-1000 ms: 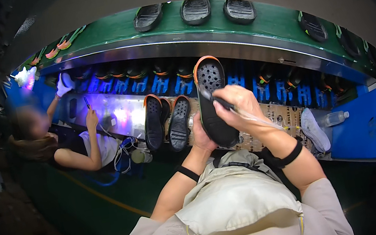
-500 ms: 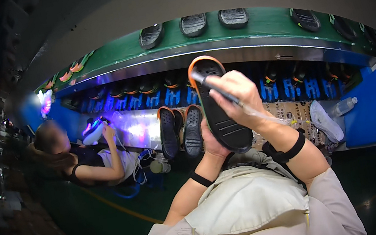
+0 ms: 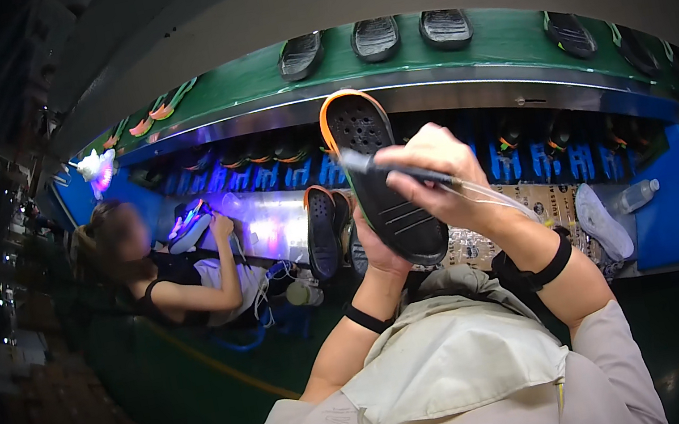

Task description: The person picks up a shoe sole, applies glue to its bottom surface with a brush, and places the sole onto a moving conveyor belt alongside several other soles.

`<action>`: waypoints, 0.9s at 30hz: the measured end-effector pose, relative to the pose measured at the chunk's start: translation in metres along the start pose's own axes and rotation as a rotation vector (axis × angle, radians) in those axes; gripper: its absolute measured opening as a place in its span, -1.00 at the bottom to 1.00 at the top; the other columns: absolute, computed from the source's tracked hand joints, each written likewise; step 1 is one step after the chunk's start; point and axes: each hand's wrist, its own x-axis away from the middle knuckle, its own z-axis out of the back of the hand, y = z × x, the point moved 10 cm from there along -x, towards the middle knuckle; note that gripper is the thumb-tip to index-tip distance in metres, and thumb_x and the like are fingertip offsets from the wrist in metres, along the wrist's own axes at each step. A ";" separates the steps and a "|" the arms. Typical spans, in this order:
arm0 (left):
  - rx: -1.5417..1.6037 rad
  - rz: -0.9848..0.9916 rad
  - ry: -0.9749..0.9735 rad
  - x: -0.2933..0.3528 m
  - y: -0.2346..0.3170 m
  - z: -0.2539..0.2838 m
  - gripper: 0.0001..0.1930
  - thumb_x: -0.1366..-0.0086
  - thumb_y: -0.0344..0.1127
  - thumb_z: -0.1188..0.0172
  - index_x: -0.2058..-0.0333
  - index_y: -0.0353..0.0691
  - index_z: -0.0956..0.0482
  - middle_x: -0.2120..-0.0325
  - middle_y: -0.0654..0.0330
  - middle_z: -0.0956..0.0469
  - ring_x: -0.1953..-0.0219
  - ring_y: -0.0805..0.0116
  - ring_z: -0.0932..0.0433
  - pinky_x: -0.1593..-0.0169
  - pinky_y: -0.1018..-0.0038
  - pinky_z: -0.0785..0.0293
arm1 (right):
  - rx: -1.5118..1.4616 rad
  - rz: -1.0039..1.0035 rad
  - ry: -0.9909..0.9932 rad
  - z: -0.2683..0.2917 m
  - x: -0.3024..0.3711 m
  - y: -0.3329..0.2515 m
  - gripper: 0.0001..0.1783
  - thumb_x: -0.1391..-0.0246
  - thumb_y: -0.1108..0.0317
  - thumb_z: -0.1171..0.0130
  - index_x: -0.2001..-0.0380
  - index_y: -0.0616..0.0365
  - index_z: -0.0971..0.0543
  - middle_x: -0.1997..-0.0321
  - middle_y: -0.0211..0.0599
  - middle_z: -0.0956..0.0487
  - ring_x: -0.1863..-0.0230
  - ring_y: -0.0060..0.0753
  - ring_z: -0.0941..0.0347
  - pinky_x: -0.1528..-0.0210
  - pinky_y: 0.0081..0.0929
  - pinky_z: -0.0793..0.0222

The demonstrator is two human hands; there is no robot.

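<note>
My left hand (image 3: 381,250) grips a black shoe sole (image 3: 386,190) from behind near its lower end. The sole is tilted, with round holes in its upper part, ridges lower down and an orange rim around the top. My right hand (image 3: 441,171) is closed around a dark-handled brush (image 3: 414,168) with thin clear tubing trailing toward my wrist. Its pale tip lies at the sole's left edge, just below the orange part. A second orange-rimmed sole (image 3: 323,237) stands on the bench to the left, with another partly hidden behind my left hand.
Above the bench, black soles (image 3: 376,40) lie on a green belt (image 3: 489,27). Blue racks (image 3: 506,164) holding shoe parts line the back. At right are a white shoe-shaped piece (image 3: 603,222) and a clear bottle (image 3: 638,196). A co-worker (image 3: 187,275) sits at left, holding a shoe.
The brush tip has moved down along the sole's left edge, away from the orange top. The whole view has shifted slightly, and the sole now covers more of the bench sole beside it.
</note>
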 end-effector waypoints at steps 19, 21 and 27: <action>0.161 -0.021 -0.235 -0.006 0.036 -0.012 -0.14 -0.50 0.44 0.21 -0.40 -0.17 -0.46 -0.27 -0.18 -0.56 -0.27 -0.14 -0.59 -0.40 -0.02 -0.52 | 0.124 0.101 -0.347 -0.026 0.008 -0.031 -0.64 0.00 0.41 -0.55 0.07 0.03 -0.78 0.40 -0.39 -0.55 0.26 -0.21 -0.44 0.01 -0.22 -0.36; 0.026 -0.016 -0.203 -0.007 0.036 -0.031 -0.09 -0.49 0.51 0.15 -0.42 -0.18 -0.43 -0.29 -0.21 -0.53 -0.28 -0.16 -0.57 -0.42 -0.02 -0.48 | 0.023 0.232 -0.510 -0.039 0.017 -0.048 -0.63 0.00 0.43 -0.55 0.07 0.03 -0.78 0.39 -0.39 -0.57 0.28 -0.19 -0.44 0.01 -0.22 -0.37; 0.028 0.021 -0.244 -0.010 0.045 -0.034 0.05 -0.33 0.59 -0.08 -0.48 -0.19 -0.30 -0.35 -0.14 -0.46 -0.31 -0.10 -0.53 -0.42 -0.05 -0.49 | 0.018 0.047 -0.490 -0.024 0.010 -0.034 -0.66 -0.04 0.36 -0.54 0.07 0.00 -0.77 0.35 -0.36 -0.60 0.20 -0.16 -0.51 0.00 -0.18 -0.41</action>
